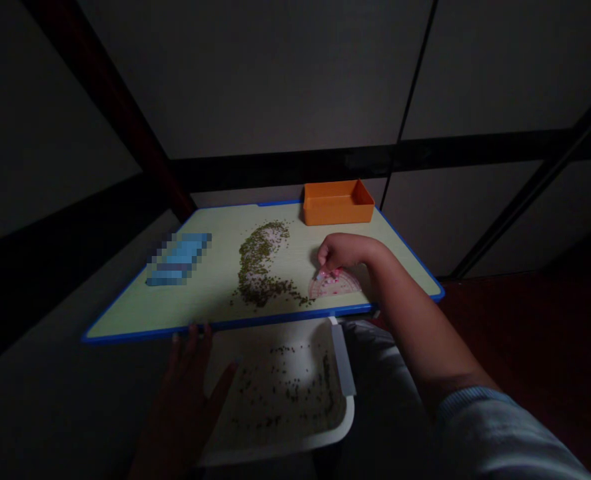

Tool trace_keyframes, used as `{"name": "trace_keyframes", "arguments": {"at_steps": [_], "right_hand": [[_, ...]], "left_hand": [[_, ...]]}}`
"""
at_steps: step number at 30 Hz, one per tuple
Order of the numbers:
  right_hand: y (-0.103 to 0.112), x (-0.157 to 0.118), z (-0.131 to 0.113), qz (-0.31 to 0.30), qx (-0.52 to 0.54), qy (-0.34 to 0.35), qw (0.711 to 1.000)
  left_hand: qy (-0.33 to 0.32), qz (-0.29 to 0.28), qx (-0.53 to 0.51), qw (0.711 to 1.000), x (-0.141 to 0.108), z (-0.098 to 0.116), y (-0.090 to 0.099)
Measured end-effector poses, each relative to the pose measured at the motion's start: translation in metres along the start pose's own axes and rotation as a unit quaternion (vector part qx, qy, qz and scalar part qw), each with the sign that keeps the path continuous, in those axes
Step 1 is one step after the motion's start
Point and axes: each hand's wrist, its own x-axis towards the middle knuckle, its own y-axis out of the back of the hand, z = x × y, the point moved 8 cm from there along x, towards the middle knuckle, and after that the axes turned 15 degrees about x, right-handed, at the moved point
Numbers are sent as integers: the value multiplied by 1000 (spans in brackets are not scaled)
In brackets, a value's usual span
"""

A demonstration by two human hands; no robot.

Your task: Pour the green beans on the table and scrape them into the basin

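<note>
Right fingers (324, 257) at curved edge of protractor (333, 289)

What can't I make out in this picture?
From the head view:
- Blue item: pixelated, so its markings are unreadable.
- Right hand: its back hides most fingers.
- White tub: the left hand and shadow hide its left side.
- Pink protractor: its markings are too small to read.

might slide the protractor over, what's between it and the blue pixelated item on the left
A curved spread of small greenish grains lies between the protractor and the blue pixelated item, as the head view shows.
</note>
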Motion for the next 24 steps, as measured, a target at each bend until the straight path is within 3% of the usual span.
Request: {"name": "trace_keyframes", "arguments": {"at_steps": [5,24], "right_hand": [[-7,-2,0,-46,29,-5,998],[-21,-2,4,-119,62,-26,991]], "left_hand": [[-2,0,-1,1000,1,0,0],[-3,2,1,1000,1,3,1]]}}
